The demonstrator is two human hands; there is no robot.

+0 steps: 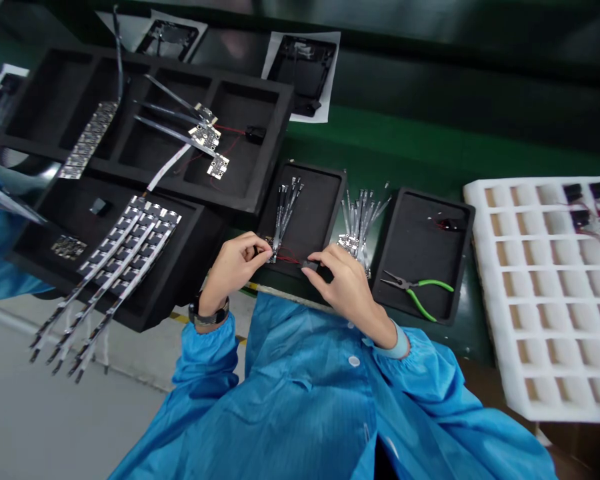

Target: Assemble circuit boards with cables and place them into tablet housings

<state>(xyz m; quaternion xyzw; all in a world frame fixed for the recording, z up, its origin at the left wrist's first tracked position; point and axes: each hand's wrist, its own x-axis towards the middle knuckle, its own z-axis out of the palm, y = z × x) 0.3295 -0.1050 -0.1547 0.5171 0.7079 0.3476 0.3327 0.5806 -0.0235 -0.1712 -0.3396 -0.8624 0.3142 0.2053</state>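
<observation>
Red wire (289,259) runs taut between both hands, over the near edge of a small black tray (320,200). Left hand (235,263): fingers curled, thumb and forefinger pinched on a small circuit board (269,243) at the wire's left end. Right hand (345,283): fingertips closed on a small black part (310,265) at the right end. Both wrists bent inward, blue sleeves (205,353). Green-handled pliers (420,290) lie in the next tray.

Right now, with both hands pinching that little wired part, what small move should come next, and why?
Probably lower it into the small tray. The left hand pinches a tiny board, the right hand a black piece, a red wire between them, right above the tray where similar strips lie.
</observation>
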